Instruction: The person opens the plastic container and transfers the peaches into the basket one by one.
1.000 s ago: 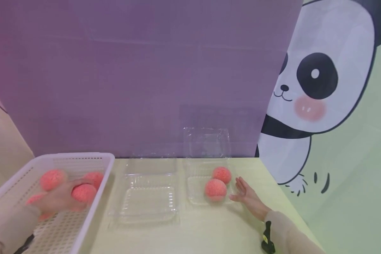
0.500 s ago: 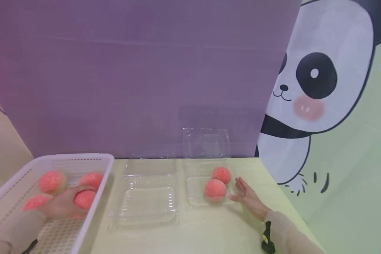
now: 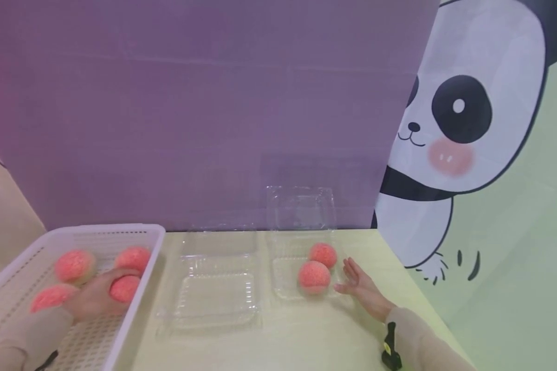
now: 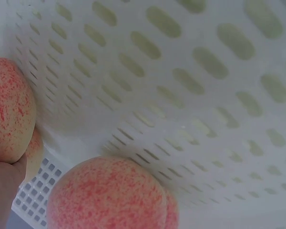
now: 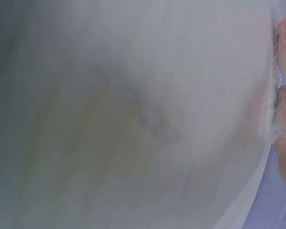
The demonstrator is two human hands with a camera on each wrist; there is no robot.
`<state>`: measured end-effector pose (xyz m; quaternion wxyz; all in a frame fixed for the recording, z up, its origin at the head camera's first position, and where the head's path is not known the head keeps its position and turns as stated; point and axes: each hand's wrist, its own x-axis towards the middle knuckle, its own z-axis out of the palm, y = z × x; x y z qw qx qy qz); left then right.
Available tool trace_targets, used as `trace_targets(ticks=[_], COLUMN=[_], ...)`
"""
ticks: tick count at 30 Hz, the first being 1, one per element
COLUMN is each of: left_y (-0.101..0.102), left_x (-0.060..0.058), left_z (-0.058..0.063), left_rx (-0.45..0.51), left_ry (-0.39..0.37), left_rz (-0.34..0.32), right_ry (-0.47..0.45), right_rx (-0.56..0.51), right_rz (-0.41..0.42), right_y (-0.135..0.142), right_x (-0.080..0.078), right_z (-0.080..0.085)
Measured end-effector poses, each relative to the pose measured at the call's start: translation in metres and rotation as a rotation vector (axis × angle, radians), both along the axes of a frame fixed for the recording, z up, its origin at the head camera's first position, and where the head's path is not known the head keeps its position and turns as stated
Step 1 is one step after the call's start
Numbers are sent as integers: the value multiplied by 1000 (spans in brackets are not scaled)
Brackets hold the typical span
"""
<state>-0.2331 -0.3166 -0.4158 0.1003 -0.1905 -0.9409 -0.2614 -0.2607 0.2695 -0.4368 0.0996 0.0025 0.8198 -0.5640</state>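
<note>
In the head view my left hand (image 3: pixel 93 298) is inside the white basket, its fingers and thumb curled round a pink-red speckled peach (image 3: pixel 124 289) near the right wall. The left wrist view shows the thumb (image 4: pixel 5 191) against that peach (image 4: pixel 9 112), with another peach (image 4: pixel 109 195) beside it. My right hand (image 3: pixel 364 291) rests with straight fingers at the right side of a clear clamshell box (image 3: pixel 285 286). Two peaches, one of them the nearer peach (image 3: pixel 314 277), sit in that box's right half. Its lid (image 3: pixel 300 208) stands up behind.
The white basket (image 3: pixel 134 322) fills the left end of the pale table (image 3: pixel 297 340), with more peaches around my left hand, including one at the back left (image 3: pixel 75 266). Between basket and right box lies a second open clear box (image 3: pixel 218 296). A purple backdrop (image 3: pixel 204 118) rises behind.
My left hand has shifted slightly right and nearer in the basket, gripping the peach by the right wall. The right hand and the peaches in the clear box stay put.
</note>
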Motion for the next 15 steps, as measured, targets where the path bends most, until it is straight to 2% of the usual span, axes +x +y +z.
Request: trace_targets(ticks=[3,10,15], left_y=[1,0,-3], left_x=[0,0,0], left_z=[0,-3,-2], left_rx=[-7,5,19], left_ry=[-13,31,7], left_rz=[11,11,3], right_ry=[-3,6,14], right_rx=[-4,-21,-42], right_rz=[4,2,16], right_y=[0,1,2], right_x=[0,-1,-2], right_z=[1,-1,-3])
